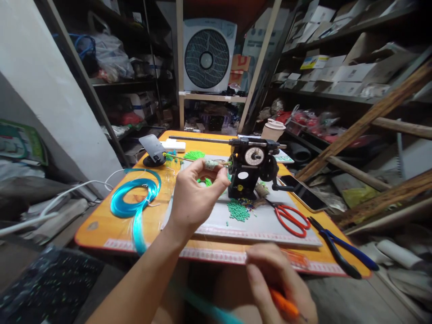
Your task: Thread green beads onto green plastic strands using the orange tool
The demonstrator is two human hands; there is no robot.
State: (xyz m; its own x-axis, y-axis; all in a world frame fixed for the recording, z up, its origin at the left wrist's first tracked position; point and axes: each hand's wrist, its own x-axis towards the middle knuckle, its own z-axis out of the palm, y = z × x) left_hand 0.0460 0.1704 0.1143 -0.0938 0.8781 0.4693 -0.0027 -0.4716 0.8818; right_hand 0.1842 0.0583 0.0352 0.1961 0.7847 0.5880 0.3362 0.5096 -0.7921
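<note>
My left hand is closed, thumb and fingertips pinching a small pale-green wrapped piece on a thin rod. This sits beside the gear end of a black hand-crank winding machine. Low at the front, my right hand is blurred, its fingers curled around an orange-handled tool whose working end I cannot make out. Green beads lie heaped on the grey board below the machine. A coil of blue-teal line rests left of my left hand, with a strand hanging over the table's front edge.
Red-handled scissors, dark-blue pliers and a phone lie to the right. A lidded cup stands behind the machine. At the back left are a small black stand and bright green strands. A wooden ladder leans at right.
</note>
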